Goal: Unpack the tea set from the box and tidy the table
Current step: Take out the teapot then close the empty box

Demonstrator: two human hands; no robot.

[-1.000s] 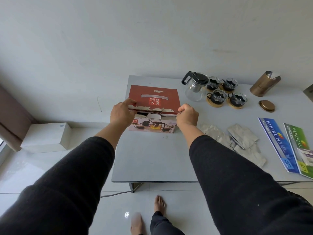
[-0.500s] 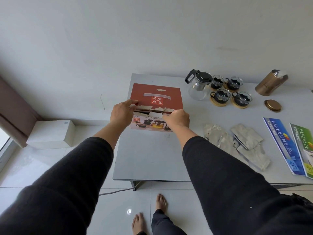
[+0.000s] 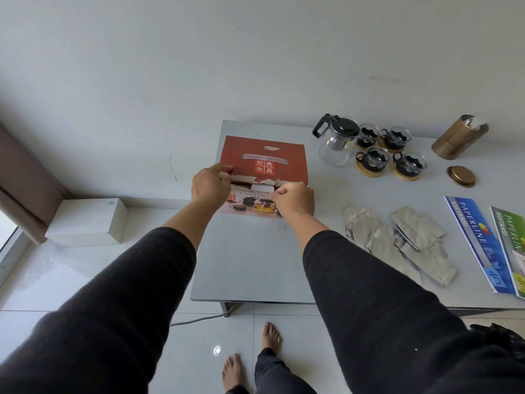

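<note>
The box [image 3: 262, 166] is sitting at the far left corner of the surface [image 3: 255, 260], red top up, its printed front wall facing the person. Both hands are working at the torn front edge of the lid. The left hand [image 3: 208, 185] is pinching the lid's left corner, thumb on top and fingers curled under the flap, likely to steady the box against the pull. The right hand [image 3: 295, 199] is clenching around the flap near the middle of that edge, where a white tab is showing; whether it is tucking the flap in or drawing it out, I cannot tell. The grip of each hand is closing on cardboard, not on any piece of the set.

The set itself is already standing outside the box, to its right by the wall: a glass teapot [image 3: 338, 142] with a black lid, and four cups [image 3: 390, 150] on wooden coasters clustered just beside it. That suggests the unpacking is done and the person is now handling the box as part of the tidying.

Farther right, a bronze tin [image 3: 458, 137] is lying tilted with its lid [image 3: 460, 176] off and lying flat near it. Nearer the person, silver wrappers [image 3: 397, 240] are lying scattered in a loose heap, and two paper packs [image 3: 483, 245] are lying at the right edge, all probably waiting to be cleared.
</note>
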